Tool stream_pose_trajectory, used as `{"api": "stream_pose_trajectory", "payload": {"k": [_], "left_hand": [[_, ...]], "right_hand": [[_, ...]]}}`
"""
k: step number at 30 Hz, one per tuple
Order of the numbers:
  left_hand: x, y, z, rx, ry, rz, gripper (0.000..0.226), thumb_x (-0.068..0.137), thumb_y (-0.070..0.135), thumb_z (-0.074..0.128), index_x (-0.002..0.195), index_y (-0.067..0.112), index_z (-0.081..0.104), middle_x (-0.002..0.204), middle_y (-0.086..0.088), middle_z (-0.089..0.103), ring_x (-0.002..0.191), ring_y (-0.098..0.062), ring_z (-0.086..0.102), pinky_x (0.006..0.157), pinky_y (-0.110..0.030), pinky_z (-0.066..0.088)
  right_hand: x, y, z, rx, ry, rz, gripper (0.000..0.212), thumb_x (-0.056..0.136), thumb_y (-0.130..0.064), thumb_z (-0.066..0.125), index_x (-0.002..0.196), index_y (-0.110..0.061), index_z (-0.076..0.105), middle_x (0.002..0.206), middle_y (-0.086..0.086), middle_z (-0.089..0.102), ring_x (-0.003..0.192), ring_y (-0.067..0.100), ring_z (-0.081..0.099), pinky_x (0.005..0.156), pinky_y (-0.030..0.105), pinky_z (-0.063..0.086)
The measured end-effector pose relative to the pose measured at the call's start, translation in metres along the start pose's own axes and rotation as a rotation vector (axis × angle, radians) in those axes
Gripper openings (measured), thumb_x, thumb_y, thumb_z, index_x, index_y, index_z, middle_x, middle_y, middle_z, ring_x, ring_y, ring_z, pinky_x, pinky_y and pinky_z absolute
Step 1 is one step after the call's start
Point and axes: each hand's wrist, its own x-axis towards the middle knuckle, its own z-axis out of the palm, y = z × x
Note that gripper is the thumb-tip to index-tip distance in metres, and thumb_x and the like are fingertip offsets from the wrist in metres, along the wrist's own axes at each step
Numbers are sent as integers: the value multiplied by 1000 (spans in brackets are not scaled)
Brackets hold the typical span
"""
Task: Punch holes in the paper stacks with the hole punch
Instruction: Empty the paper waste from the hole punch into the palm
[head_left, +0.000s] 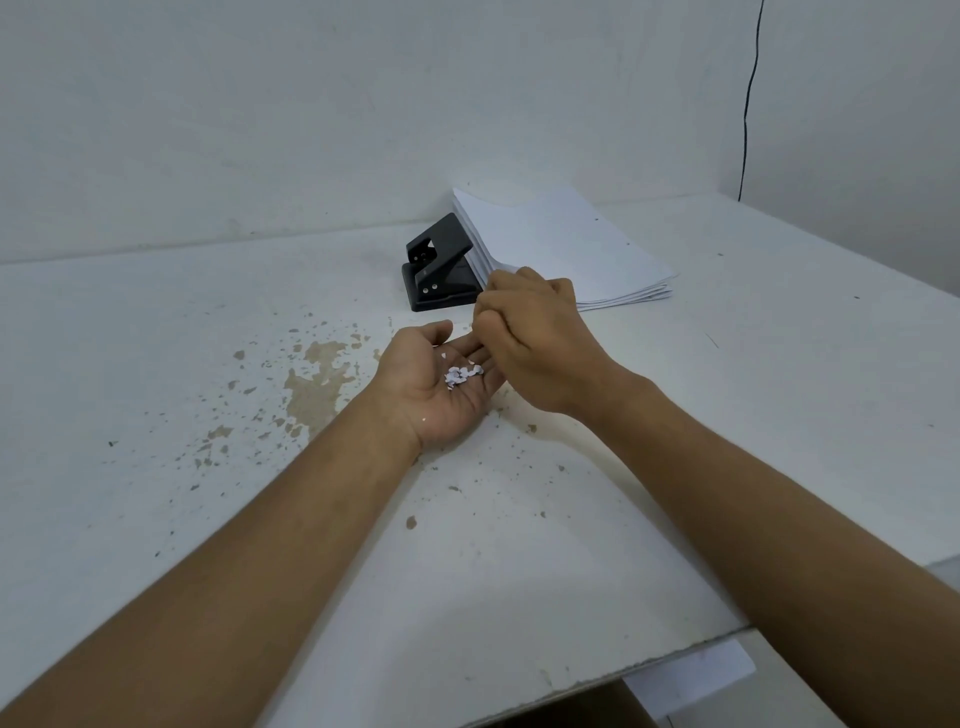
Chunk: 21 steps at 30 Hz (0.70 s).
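Observation:
A black hole punch (439, 265) sits near the back wall on the white table. A stack of white paper (566, 244) lies right of it, one edge tucked into the punch. My left hand (431, 384) lies palm up on the table with a small pile of white paper dots (462, 375) in it. Just above its fingers, my right hand (524, 338) hovers with fingers curled and fingertips pinched together; what they pinch is too small to see.
The white table (156, 364) has chipped brown patches left of my left hand. Its front edge (675, 654) runs at lower right, with a white sheet (696, 680) below it. A black cable (748, 104) hangs down the wall at the right.

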Motion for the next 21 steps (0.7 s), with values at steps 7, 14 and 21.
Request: {"api": "stream_pose_trajectory", "payload": {"k": [7, 14, 21], "left_hand": [[0, 6, -4, -86, -48, -9, 46, 102, 24, 31, 125, -10, 53, 122, -24, 61, 102, -32, 64, 68, -39, 61], [0, 7, -6, -98, -71, 4, 45, 102, 23, 32, 116, -12, 57, 114, -29, 63, 101, -36, 65, 75, -42, 58], [0, 26, -9, -71, -66, 131, 35, 99, 9, 37, 105, -16, 61, 109, -30, 65, 94, -41, 68, 86, -45, 54]], "right_hand": [[0, 4, -7, 179, 27, -51, 6, 86, -26, 72, 87, -20, 73, 91, 0, 59, 93, 16, 54, 93, 49, 40], [-1, 4, -9, 266, 135, -98, 17, 91, -12, 64, 102, -17, 75, 77, -20, 63, 84, 0, 59, 84, 24, 47], [5, 18, -13, 188, 227, -32, 18, 92, -15, 60, 107, -16, 72, 97, -7, 70, 89, 10, 62, 88, 40, 50]]}}
